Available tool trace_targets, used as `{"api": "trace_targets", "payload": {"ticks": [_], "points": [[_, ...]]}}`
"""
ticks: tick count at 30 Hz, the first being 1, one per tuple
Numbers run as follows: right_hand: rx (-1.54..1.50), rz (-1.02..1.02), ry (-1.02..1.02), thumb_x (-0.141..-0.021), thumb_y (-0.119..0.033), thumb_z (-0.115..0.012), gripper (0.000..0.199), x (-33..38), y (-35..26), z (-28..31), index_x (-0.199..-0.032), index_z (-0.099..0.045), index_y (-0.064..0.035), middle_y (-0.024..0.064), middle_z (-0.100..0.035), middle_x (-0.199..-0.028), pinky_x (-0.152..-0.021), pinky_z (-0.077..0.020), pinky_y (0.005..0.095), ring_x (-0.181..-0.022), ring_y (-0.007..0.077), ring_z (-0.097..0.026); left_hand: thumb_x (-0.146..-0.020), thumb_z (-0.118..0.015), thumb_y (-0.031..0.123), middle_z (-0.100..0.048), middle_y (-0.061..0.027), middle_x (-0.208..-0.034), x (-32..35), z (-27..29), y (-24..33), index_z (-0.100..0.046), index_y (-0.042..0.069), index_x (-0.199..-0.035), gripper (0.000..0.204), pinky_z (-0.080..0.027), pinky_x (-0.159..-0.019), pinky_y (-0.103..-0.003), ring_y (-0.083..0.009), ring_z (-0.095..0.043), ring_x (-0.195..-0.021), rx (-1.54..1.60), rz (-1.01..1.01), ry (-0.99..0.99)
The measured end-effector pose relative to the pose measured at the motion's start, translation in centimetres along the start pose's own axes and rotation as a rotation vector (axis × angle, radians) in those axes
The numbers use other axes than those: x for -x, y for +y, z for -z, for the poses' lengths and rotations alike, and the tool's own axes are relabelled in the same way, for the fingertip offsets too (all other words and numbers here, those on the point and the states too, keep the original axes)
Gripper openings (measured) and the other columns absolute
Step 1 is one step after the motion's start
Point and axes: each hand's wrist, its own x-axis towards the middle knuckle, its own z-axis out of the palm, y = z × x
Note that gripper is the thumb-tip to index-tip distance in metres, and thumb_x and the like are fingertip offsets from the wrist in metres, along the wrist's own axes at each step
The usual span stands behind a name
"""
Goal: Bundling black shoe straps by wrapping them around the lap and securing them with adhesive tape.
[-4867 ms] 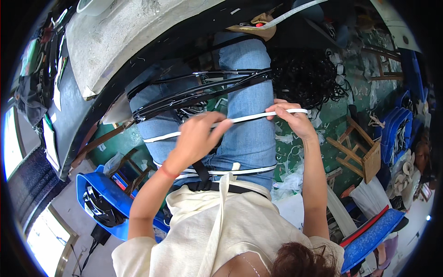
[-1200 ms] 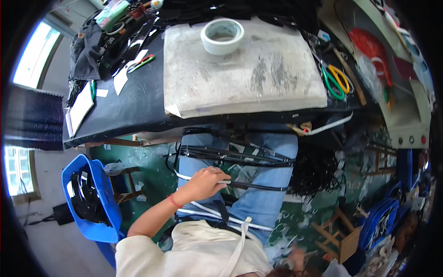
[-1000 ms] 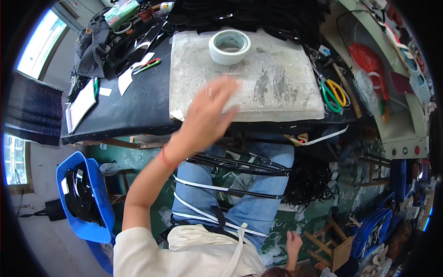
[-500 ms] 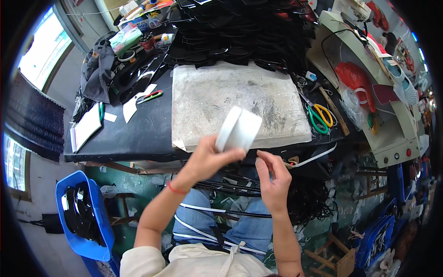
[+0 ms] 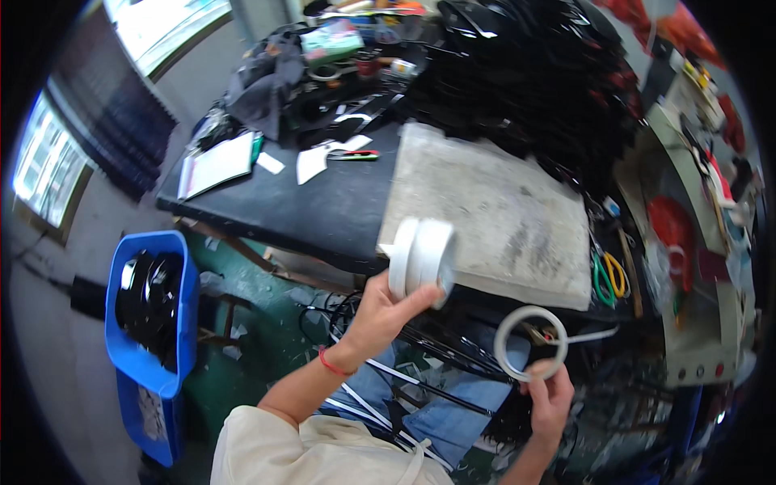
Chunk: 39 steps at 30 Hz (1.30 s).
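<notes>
White tape rolls (image 5: 414, 255), pressed side by side, are gripped in my left hand (image 5: 386, 311) above the table's front edge. A short tape end sticks out on their left side. To the right, my right hand (image 5: 551, 400) pinches the lower rim of a separate narrow white tape roll (image 5: 503, 346). That roll is held up as a ring, and the floor clutter and my jeans show through its middle. The two hands are apart. Behind them lies a worn whitish work board (image 5: 493, 202) on the black table (image 5: 307, 214).
Black glossy pieces (image 5: 525, 81) are heaped behind the board. Green- and yellow-handled scissors (image 5: 606, 279) lie at its right. A red-and-green cutter (image 5: 354, 155) and a white pad (image 5: 218, 166) lie on the left. A blue bin (image 5: 187, 315) of black pieces stands on the floor.
A narrow roll is now apart in my right hand, which was empty before. My right hand has moved right and down. The view has swung left.
</notes>
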Motion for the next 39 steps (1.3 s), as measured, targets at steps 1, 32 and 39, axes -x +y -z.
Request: {"api": "trace_targets", "payload": {"ticks": [1,32,39], "points": [[0.015,-0.004,0.057,-0.088,-0.003,-0.054,0.008,0.6,0.5,0.9,-0.095,-0.055,0.001,0.0054,-0.059,-0.085,-0.065,-0.0483,0.0215,-0.073,0.0095,-0.058,-0.085,-0.066,0.015,-0.066,-0.0073,-0.092,-1.2,0.3,-0.1,-0.062,-0.001,-0.099,0.022,-0.048,-0.071,-0.026,-0.0128,-0.061,-0.079,-0.252,-0.135,0.107],[-0.207,0.133,0.23,-0.095,-0.011,-0.05,0.024,0.4,4.8,-2.8,-0.114,-0.055,0.0022,0.0117,-0.064,-0.104,-0.079,-0.0524,0.029,-0.093,0.0167,-0.062,-0.08,-0.065,-0.001,-0.067,-0.0108,-0.09,-0.6,-6.6,-2.4,-0.067,0.005,-0.104,0.025,-0.05,-0.065,-0.025,-0.0181,-0.064,-0.075,-0.611,-0.362,-0.496],[-0.239,0.063,0.3,-0.095,-0.008,-0.048,0.025,1.1,5.1,-2.4,-0.117,-0.054,0.0012,0.0119,-0.065,-0.098,-0.074,-0.049,0.0278,-0.086,0.0171,-0.062,-0.08,-0.066,-0.002,-0.069,-0.0079,-0.088,0.3,-7.4,-3.8,-0.068,0.002,-0.097,0.018,-0.053,-0.066,-0.023,-0.0114,-0.065,-0.075,-0.522,-0.197,-0.286]]}}
